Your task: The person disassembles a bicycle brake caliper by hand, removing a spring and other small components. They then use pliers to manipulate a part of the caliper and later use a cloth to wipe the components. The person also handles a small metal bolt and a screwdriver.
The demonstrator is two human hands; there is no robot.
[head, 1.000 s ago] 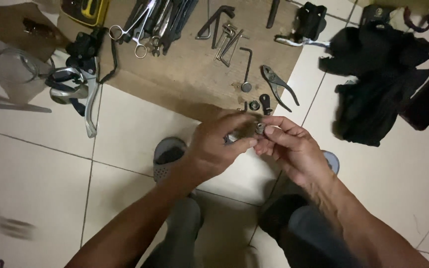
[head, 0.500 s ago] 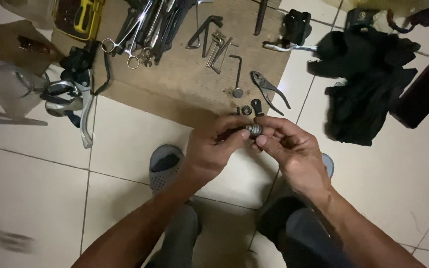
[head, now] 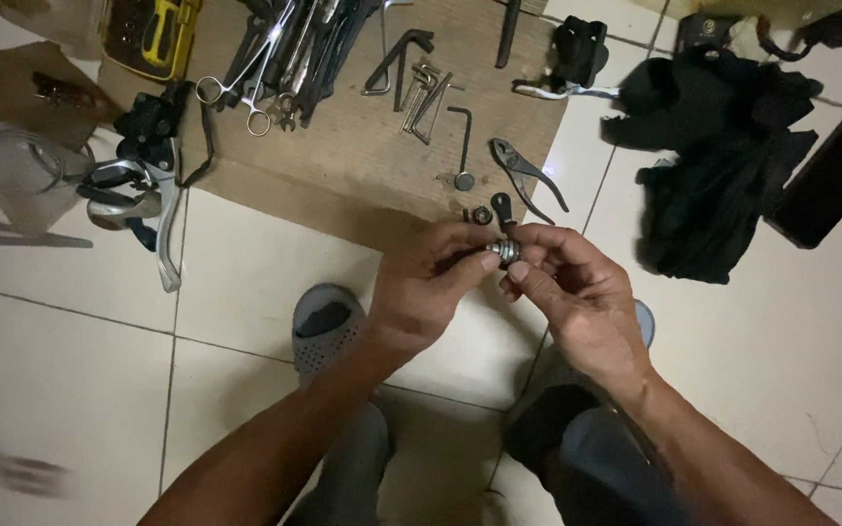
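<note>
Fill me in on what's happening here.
A person sits over a tiled floor, pinching a small metal part between the fingertips of both hands, left hand and right hand. Just beyond the hands, a cardboard sheet holds pliers, hex keys and small loose nuts. Brake levers lie to the left, a black cloth to the right.

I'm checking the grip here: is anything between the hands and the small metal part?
Nothing visible. The left hand and right hand both pinch the small metal part directly with bare fingertips, above the tiled floor. The pliers and hex keys lie apart on the cardboard beyond.
</note>
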